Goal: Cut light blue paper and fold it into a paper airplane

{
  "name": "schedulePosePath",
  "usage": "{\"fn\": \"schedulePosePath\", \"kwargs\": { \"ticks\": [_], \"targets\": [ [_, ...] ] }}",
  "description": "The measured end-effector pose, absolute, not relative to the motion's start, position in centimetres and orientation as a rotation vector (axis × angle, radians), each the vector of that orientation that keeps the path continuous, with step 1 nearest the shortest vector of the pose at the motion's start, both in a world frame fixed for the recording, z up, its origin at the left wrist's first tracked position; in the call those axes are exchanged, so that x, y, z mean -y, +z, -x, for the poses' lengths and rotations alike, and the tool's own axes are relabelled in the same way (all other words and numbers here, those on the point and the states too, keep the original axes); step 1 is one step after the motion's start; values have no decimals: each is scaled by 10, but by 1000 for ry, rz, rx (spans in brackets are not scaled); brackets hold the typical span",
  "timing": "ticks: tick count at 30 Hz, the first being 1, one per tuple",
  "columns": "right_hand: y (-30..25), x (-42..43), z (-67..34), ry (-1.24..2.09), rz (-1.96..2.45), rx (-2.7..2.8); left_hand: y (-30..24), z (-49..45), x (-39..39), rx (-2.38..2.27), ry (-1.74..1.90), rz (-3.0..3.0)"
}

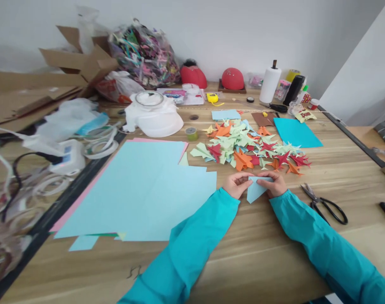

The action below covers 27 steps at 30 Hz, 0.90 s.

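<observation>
A small folded piece of light blue paper [255,192] is held between both hands above the wooden table. My left hand [237,184] pinches its left upper edge between thumb and fingers. On the other side, my right hand [275,184] grips the upper right part, the thumb lying on the paper. Just beyond the hands lies a heap of folded paper shapes [243,139] in pale green, orange, red and blue. To the left, large light blue sheets [142,185] lie over pink ones. Black-handled scissors [325,204] rest open to the right of my right hand.
A turquoise sheet [298,132] lies behind the heap at right. A small tape roll [191,134] and a white plastic bundle [157,116] stand behind the sheets. Cables and a white power adapter [67,157] crowd the left edge. A paper roll [270,84] stands upright at the back.
</observation>
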State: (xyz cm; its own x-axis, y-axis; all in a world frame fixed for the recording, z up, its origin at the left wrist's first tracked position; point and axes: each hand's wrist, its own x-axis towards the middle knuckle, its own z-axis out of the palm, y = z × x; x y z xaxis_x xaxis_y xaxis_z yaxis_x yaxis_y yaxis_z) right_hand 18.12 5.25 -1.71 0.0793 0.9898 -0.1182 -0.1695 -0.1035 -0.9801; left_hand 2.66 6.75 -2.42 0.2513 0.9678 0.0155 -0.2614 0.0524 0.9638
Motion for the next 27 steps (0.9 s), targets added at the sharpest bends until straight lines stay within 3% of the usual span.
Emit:
{"fn": "schedulePosePath", "kwargs": {
  "ticks": [27],
  "targets": [
    [-17, -51, -186, 1335, 1202, 1056, -13, -24, -63, -793, 1161, -1268]
  ]
}}
